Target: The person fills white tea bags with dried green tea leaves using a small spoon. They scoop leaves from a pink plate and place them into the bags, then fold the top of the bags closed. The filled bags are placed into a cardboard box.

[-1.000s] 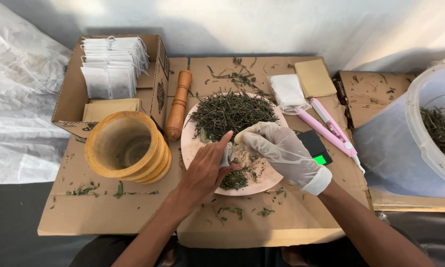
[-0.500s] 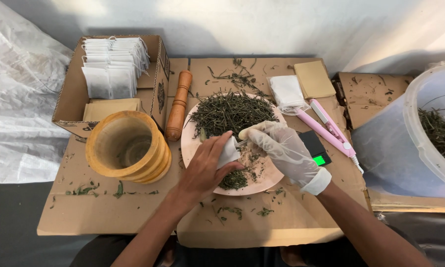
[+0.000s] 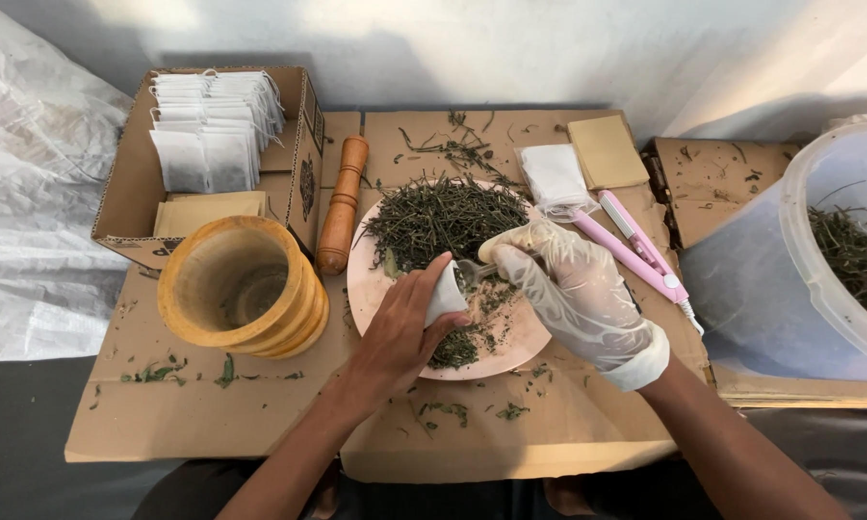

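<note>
White sachet (image 3: 446, 292) pinched in bare left hand (image 3: 406, 332) over pink plate (image 3: 371, 289), mouth facing right twd gloved right hand (image 3: 573, 289), fingers curled around a pinch of dried herbs (image 3: 443, 217), touching it.

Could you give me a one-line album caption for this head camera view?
Over a pink plate of dried herbs, a bare left hand holds a small white sachet while the gloved right hand fills it.

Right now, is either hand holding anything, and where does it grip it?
The left hand holds a small white bag by its side, thumb over fingers. The gloved right hand pinches dried herbs at the bag's mouth; how much cannot be told.
</note>
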